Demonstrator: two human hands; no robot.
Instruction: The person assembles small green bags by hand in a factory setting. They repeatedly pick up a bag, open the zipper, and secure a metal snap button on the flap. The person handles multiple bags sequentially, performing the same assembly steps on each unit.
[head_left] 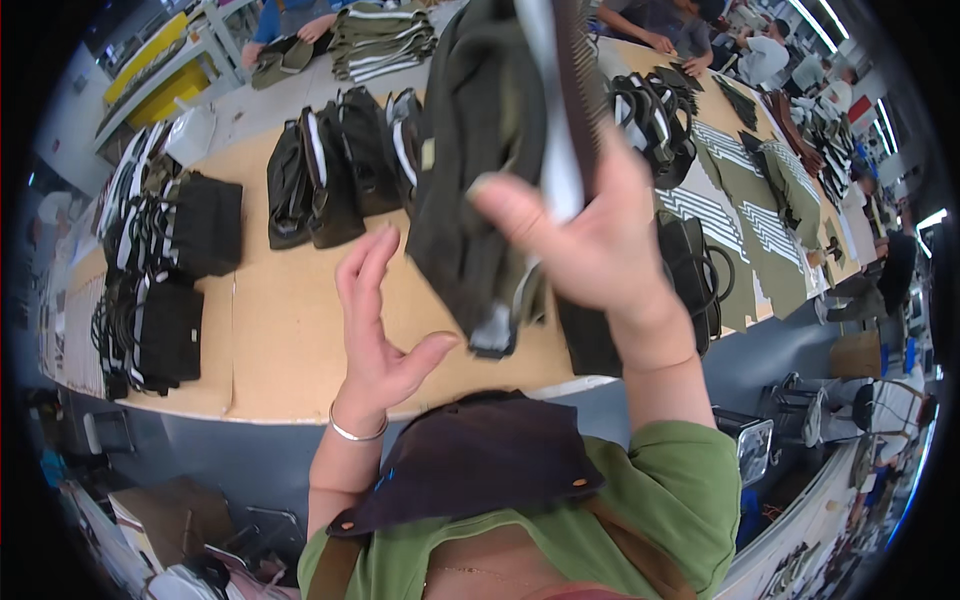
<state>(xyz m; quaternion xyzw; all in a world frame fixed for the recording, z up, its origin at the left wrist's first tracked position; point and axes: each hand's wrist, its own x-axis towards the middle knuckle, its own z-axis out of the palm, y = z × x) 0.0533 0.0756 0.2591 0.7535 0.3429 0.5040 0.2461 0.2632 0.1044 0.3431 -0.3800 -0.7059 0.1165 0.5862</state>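
Right hand (590,245) holds a dark olive bag (480,170) up above the table (290,330); fingers closed round the bag's upper part together with a pale strip and a dark ribbed strap (572,60); thumb (510,205) pressed on the front face, other fingers hidden behind the cloth; firm pinch as far as I can see.

Left hand (378,330) is open and empty; fingers spread and pointing up, thumb out toward the bag, palm facing it; silver bangle (357,432) on the wrist; not touching the bag.

Key relation: bag hangs with its long axis near vertical, top leaning away toward the upper edge of the view, lower end (495,335) dangling free; that lower end sits just right of the left thumb and slightly above it, a small gap between; so the left hand is the nearer free hand to the loose end, right hand owns the top.

Bag is clear of the table, between the two hands and in front of the chest.

Around: row of finished dark bags (330,170) standing on the table beyond the left hand; more black bags (160,300) stacked at the left edge; flat olive striped cloth pieces (740,210) laid out to the right; other people's hands (300,30) working at the far side.
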